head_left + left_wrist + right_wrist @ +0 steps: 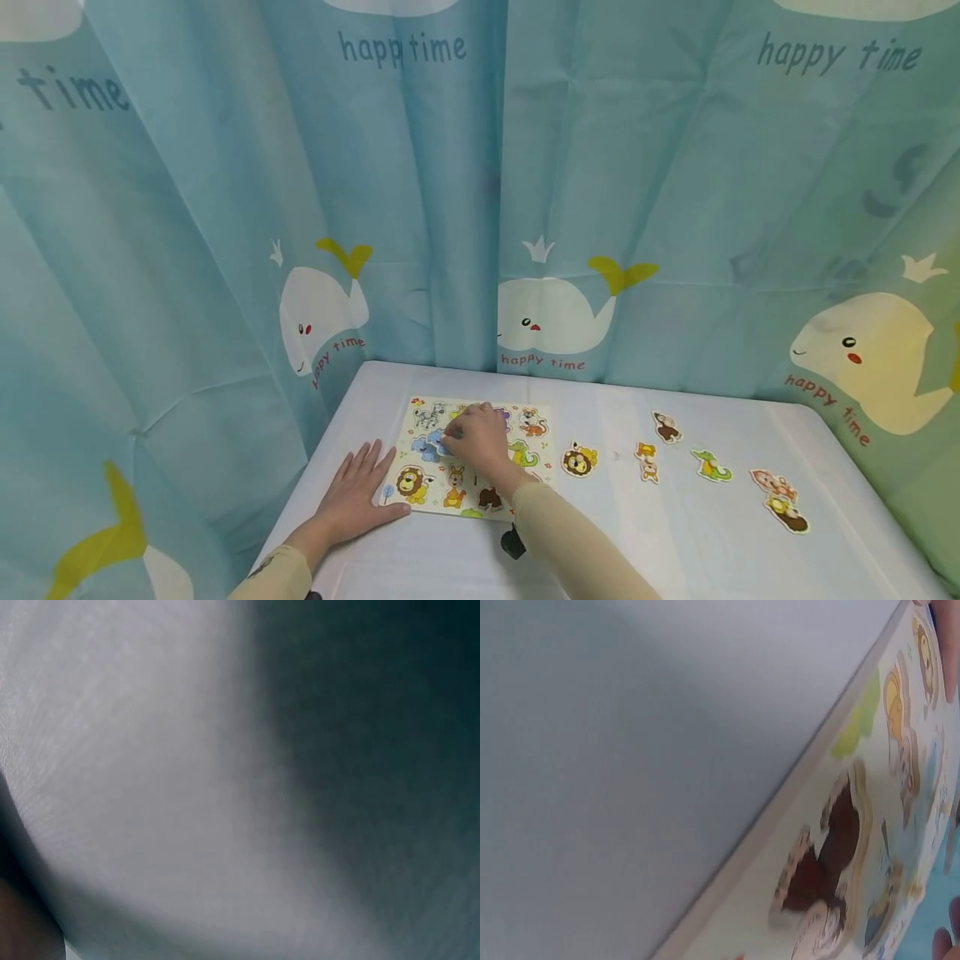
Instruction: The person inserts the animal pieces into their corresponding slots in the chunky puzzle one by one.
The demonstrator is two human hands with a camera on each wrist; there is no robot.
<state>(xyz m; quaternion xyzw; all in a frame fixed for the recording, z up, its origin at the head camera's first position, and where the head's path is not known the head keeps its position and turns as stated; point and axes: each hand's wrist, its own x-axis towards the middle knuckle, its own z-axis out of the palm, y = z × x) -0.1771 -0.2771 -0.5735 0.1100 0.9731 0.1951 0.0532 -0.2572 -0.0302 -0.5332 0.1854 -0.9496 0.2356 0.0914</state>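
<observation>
A pale animal puzzle board (437, 505) lies flat on the table. My right hand (480, 437) reaches over it and pinches a blue elephant piece (437, 442) between thumb and fingertips, close over the blue elephant picture (422, 450). Spread straight, the fingers of my left hand (360, 492) rest at the board's left side, thumb along the lower left corner. The right hand and forearm hide the board's centre. In the right wrist view, the board's near edge (780, 810) runs diagonally beside a brown monkey picture (832, 859). The left wrist view is a blur of pale surface.
Loose pieces lie right of the board: a lion (579, 460), a brown animal (667, 427), an orange animal (647, 462), a green crocodile (709, 467), and two overlapping pieces (783, 510) farther right. A blue whale-print curtain (450, 208) hangs behind the white table (615, 533).
</observation>
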